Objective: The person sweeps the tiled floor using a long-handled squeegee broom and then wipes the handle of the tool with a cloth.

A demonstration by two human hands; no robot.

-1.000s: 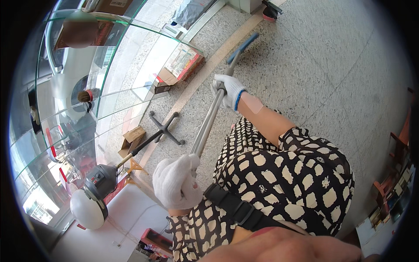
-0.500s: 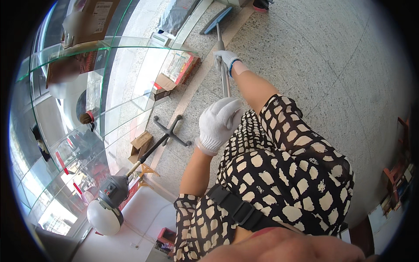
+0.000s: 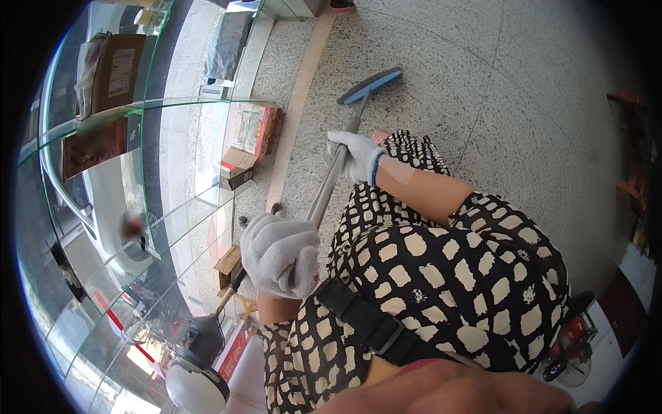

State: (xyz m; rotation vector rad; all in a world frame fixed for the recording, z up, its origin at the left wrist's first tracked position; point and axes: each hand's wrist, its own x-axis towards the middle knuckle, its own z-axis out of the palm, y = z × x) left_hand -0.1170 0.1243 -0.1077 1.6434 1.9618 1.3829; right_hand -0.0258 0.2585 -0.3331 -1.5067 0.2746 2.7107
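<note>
At the far left, glass shelves are seen, bent by the lens. On them a cardboard box with a white label is held, and a flatter brown box is set below it. Farther right, a grey machine with a white dome is seen near the lower edge, its dark pole partly hidden by the left hand. Beside that pole a small open cardboard box is placed; higher up, a red-sided box is seen on the left of a pale floor stripe, and a grey bag is seen above that.

By the left hand, gloved in white, the near end of a long-handled brush is enclosed, the fingers being curled tightly. Farther along the same grey handle, a closed grip is kept by the right hand, whose glove is edged in blue at the cuff. The blue head, dark-bristled, is held out ahead over the speckled floor; whether the floor is touched cannot be told. To the right, the black-and-cream patterned clothing is crossed by a black strap. At the far right, reddish furniture is only dimly shown.
</note>
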